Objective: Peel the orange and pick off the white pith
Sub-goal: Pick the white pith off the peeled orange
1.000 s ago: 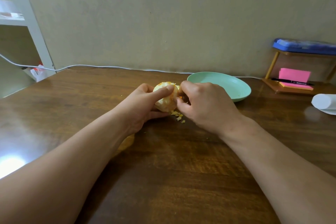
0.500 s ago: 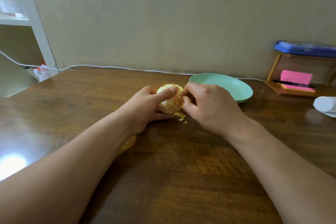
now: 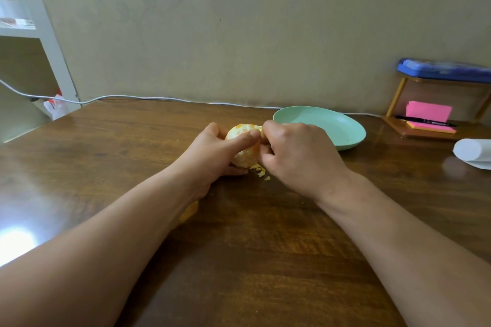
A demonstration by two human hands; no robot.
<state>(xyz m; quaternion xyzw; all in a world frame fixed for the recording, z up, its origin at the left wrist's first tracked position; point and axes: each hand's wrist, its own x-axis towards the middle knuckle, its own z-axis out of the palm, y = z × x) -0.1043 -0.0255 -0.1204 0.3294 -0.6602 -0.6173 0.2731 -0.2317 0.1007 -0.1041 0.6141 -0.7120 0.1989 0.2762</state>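
Though half-hidden, orange apparently between hands

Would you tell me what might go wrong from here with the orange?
The left hand grips the orange with a finger pressed across it, so squeezing might burst a segment. Pith scraps lie on the table, not in the green plate, and the right hand picking at the orange could scatter them.
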